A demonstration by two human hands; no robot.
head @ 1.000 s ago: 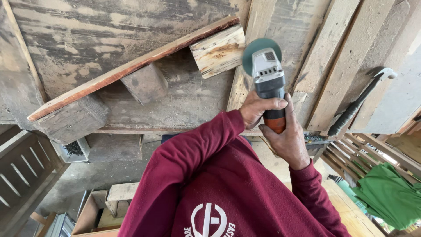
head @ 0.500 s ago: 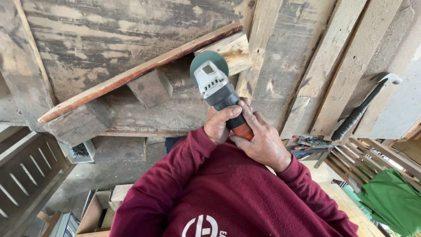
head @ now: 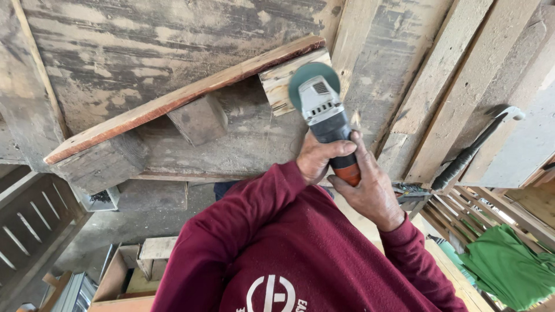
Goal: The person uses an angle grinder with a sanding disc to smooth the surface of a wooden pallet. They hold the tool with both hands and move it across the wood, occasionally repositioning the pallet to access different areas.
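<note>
Spanning most of the view, the desk (head: pixel 115 52) was a worn, grey-streaked wooden surface, with long planks (head: pixel 439 86) leaning across its right side. On it lay a pallet piece: a reddish board (head: pixel 173 101) carrying three blocks (head: pixel 199 120) along its underside. The rightmost block (head: pixel 277 86) looked paler and cleaner on its face than the other two, which stayed dark and weathered, so by my judgement the sanding had only reached that one end and most of the piece was left.

Both hands were closed around the grinder (head: pixel 326 118). The left hand (head: pixel 318 156) wrapped the dark body, the right hand (head: pixel 370 193) gripped the orange rear, and the green disc (head: pixel 312 81) sat at the edge of the pale block, touching or just beside it; I could not tell which.

A hammer (head: pixel 471 147) leaned among the planks, well apart from the hands. A green cloth (head: pixel 509 268) lay at lower right.

Below the desk, a small white tray (head: pixel 101 197) held dark bits, likely nails or screws. A cardboard box (head: pixel 121 277) on the floor held wood offcuts.
</note>
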